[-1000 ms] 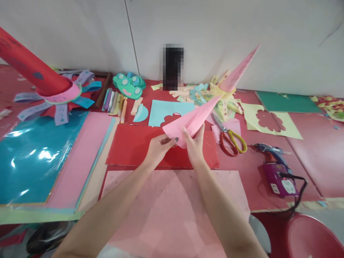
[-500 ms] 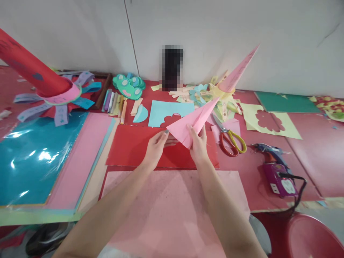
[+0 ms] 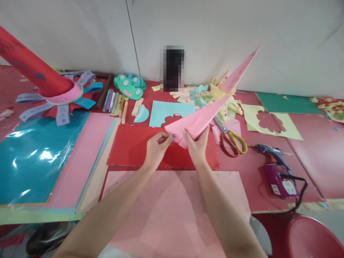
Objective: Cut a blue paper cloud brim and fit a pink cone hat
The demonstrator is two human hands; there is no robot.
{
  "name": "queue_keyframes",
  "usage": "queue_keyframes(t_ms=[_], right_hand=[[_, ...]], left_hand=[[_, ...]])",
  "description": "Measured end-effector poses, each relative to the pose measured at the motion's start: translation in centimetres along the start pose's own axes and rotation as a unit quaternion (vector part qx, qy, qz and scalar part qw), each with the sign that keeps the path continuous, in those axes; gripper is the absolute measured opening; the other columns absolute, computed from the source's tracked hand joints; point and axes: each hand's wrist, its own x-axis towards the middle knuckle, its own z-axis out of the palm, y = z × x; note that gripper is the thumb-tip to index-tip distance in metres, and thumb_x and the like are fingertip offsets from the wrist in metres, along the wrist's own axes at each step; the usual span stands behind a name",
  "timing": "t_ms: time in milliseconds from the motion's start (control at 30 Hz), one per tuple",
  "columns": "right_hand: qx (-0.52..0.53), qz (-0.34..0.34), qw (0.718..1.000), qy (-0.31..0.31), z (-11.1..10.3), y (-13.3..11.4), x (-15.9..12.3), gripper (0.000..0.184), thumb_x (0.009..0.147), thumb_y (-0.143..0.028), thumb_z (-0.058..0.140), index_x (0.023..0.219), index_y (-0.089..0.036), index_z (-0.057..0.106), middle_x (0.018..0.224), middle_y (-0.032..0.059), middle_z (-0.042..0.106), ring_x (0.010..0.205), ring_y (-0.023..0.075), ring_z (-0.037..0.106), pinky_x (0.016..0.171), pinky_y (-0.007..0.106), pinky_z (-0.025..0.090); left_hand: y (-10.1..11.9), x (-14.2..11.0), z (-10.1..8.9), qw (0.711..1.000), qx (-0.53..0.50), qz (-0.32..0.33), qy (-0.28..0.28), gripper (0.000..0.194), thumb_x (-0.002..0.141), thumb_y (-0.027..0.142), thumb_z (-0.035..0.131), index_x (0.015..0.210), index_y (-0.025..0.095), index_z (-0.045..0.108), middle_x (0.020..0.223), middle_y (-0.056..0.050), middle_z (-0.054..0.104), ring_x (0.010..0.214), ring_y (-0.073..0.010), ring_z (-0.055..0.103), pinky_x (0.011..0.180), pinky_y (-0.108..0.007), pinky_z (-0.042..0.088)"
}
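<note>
A pink paper cone [image 3: 197, 122] is held above the red sheet [image 3: 134, 150], its tip pointing up to the right and its wide end to the left. My right hand [image 3: 197, 145] wraps the cone's lower side, with the thumb pressed on the front. At the wide end, my left hand [image 3: 158, 145] pinches the paper edge between thumb and forefinger, the other fingers curled. Scissors [image 3: 229, 141] with one red and one yellow handle lie just right of the right hand. Behind the cone is a light blue sheet [image 3: 158, 111] with a flower-shaped cutout.
A glue gun [image 3: 272, 152] and a purple power box [image 3: 281, 182] with a black cord lie at right. Crayons [image 3: 115, 102], a finished red cone [image 3: 40, 68] and wrapped coloured paper [image 3: 40, 157] are at left. Paper scraps [image 3: 185, 93] and another pink cone [image 3: 240, 70] stand behind.
The cone has tilted lower, its tip moving right. My left hand has moved right, from beside the wide end to pinching its edge.
</note>
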Motion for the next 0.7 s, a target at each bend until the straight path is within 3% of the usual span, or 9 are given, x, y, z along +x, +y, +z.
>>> queue_keyframes(t_ms=[167, 400, 700], right_hand=[[-0.004, 0.003, 1.000, 0.000, 0.04, 0.05, -0.03, 0.061, 0.073, -0.036, 0.071, 0.126, -0.025, 0.044, 0.120, 0.0078, 0.054, 0.118, 0.0237, 0.052, 0.103, 0.045, 0.042], [0.039, 0.015, 0.999, -0.005, 0.13, 0.36, -0.13, 0.062, 0.074, -0.038, 0.070, 0.128, -0.026, 0.044, 0.121, 0.0067, 0.055, 0.113, 0.0218, 0.055, 0.099, 0.042, 0.046], [0.155, 0.062, 0.986, -0.023, 0.32, 0.75, -0.06, 0.057, 0.075, -0.033, 0.070, 0.128, -0.031, 0.047, 0.117, 0.0032, 0.058, 0.107, 0.0187, 0.058, 0.095, 0.039, 0.049]], left_hand=[[0.20, -0.08, 0.06, 0.999, -0.040, 0.025, -0.020, 0.034, 0.083, 0.049, 0.054, 0.075, 0.018, 0.064, 0.079, -0.004, 0.068, 0.067, -0.0154, 0.066, 0.068, -0.029, 0.056], [0.16, 0.02, 0.05, 0.993, -0.110, -0.029, -0.031, 0.025, 0.076, 0.042, 0.067, 0.073, 0.018, 0.065, 0.077, -0.001, 0.067, 0.075, -0.0145, 0.066, 0.078, -0.031, 0.056], [-0.06, 0.35, 0.19, 0.976, -0.173, -0.119, -0.066, 0.032, 0.065, 0.043, 0.075, 0.064, 0.017, 0.058, 0.069, 0.001, 0.063, 0.067, -0.0130, 0.064, 0.079, -0.034, 0.055]])
